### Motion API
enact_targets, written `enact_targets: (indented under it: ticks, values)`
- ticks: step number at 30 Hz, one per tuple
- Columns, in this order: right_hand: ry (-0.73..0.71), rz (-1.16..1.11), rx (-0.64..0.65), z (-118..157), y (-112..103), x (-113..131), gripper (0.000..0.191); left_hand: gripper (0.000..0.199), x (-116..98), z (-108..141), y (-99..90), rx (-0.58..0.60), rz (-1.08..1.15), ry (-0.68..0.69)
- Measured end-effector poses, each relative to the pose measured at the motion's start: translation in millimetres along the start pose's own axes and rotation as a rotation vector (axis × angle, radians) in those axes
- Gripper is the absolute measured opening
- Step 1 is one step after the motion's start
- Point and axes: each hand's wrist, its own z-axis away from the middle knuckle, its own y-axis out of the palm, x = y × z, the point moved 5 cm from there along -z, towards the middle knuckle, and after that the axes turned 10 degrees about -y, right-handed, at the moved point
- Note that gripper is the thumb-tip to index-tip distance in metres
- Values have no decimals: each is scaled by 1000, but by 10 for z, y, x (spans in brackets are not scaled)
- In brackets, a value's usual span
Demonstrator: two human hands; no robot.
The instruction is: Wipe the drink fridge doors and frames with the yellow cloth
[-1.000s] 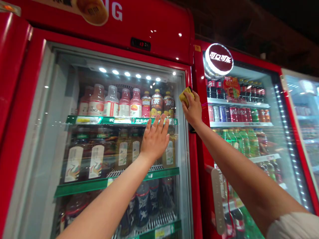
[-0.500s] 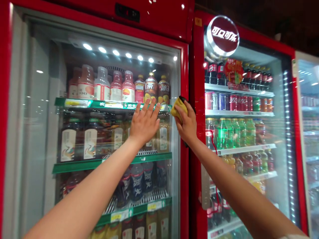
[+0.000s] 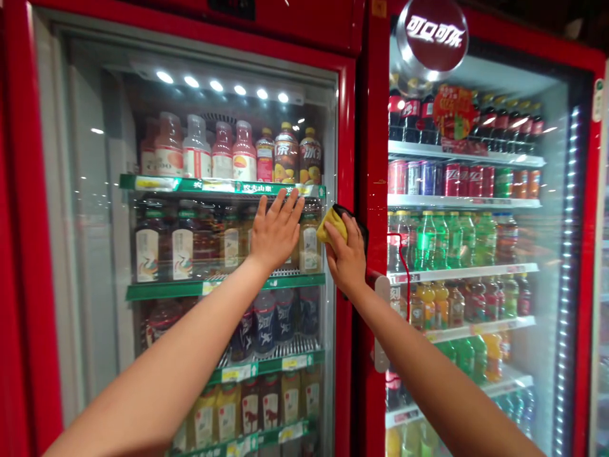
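Fingers spread, my left hand (image 3: 276,231) lies flat against the glass door (image 3: 95,266) of a red drinks fridge, in front of the shelf edge below the top row of bottles. My right hand (image 3: 347,257) is closed on a yellow cloth (image 3: 334,225) with a dark side, pressed at the right edge of the same door, where glass meets red frame (image 3: 346,146). A dark part, perhaps the door handle or the cloth's dark side, shows behind my right fingers.
A second red fridge (image 3: 377,158) with bottles and cans stands close on the right, bearing a round lit sign (image 3: 432,38). A pale handle (image 3: 381,324) sticks out from it near my right forearm. A red cord (image 3: 406,266) hangs beside it.
My right hand has slid down along the door's edge with the cloth. My left hand stays flat on the glass, slightly lower against the shelves. The view has tipped downward.
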Motion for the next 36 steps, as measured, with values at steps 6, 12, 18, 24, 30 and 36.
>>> enact_targets:
  ticks: [6, 12, 18, 24, 30, 36]
  values:
    - [-49, -37, 235, 760, -86, 292, 64, 66, -243, 657, 174, 103, -12, 140]
    - [89, -47, 181, 310, -15, 132, 54, 72, -314, 880, 141, 141, -2, 143]
    - [58, -27, 231, 1077, -48, 380, 57, 82, -291, 1176, 144, 194, 22, 78]
    - [14, -32, 323, 1517, -125, 542, 61, 84, -255, 1665, 156, 236, 50, 116]
    - [209, 9, 217, 1432, -4, 657, 68, 86, -288, 1956, 251, 253, 122, 13]
    - [91, -38, 389, 2221, -139, 867, 71, 86, -342, 2297, 341, 263, 189, 20]
